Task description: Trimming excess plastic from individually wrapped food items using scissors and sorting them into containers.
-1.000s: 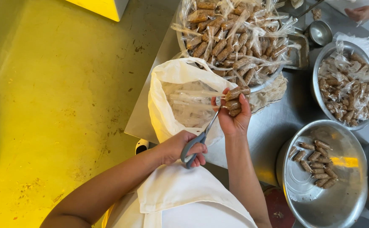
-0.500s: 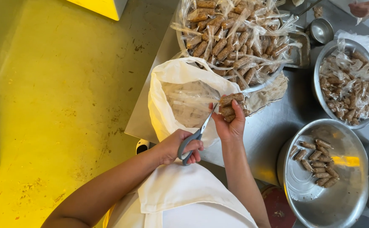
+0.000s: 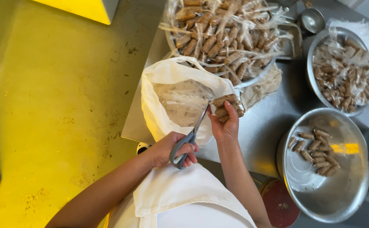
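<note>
My left hand (image 3: 172, 148) grips grey-handled scissors (image 3: 194, 131), whose blades point up towards the end of a small bundle of brown wrapped rolls (image 3: 227, 104). My right hand (image 3: 225, 125) holds that bundle from below, over the mouth of a white bag (image 3: 163, 95) that hangs at the steel table's edge. The bag holds clear plastic wrapper scraps. The blade tips meet the bundle's left end.
A big bowl heaped with plastic-wrapped rolls (image 3: 228, 36) stands behind the bag. To the right are a steel bowl of wrapped pieces (image 3: 344, 67), a steel bowl with several bare rolls (image 3: 319, 148) and a red lid (image 3: 279, 205). A yellow floor (image 3: 53, 109) lies left.
Both hands have shifted slightly down and left over the bag. The scissors stay at the bundle's end and the blades look more closed.
</note>
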